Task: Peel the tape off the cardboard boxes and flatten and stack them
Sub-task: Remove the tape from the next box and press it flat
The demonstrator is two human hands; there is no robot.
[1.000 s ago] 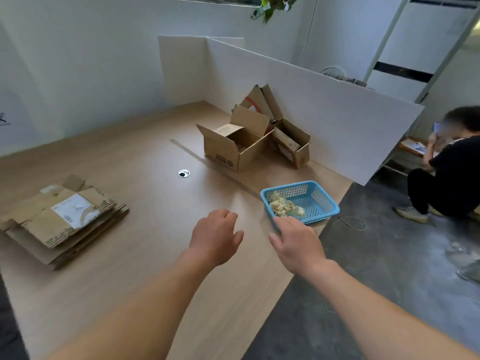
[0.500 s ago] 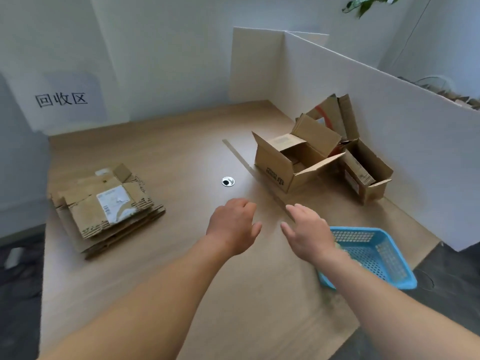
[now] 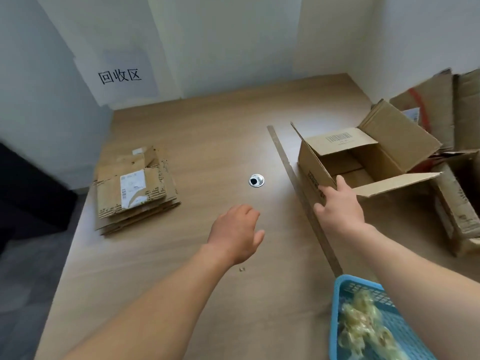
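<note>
Right hand (image 3: 337,211) gripped near corner of open box (image 3: 337,142), right of grommet (image 3: 256,180); left hand (image 3: 235,235) loosely curled, holding nothing, nearer than grommet; flattened stack (image 3: 135,188) left of grommet

Your table (image 3: 207,131) reads as wood-grain laminate: smooth, matt. The open box (image 3: 311,162) and the flattened stack (image 3: 155,203) are plain brown corrugated cardboard, dull; the stack's top label (image 3: 132,188) is white paper. The grommet (image 3: 256,180) is polished metal. The basket (image 3: 335,307) is blue plastic mesh, holding glossy, yellowish crumpled tape (image 3: 363,326).
</note>
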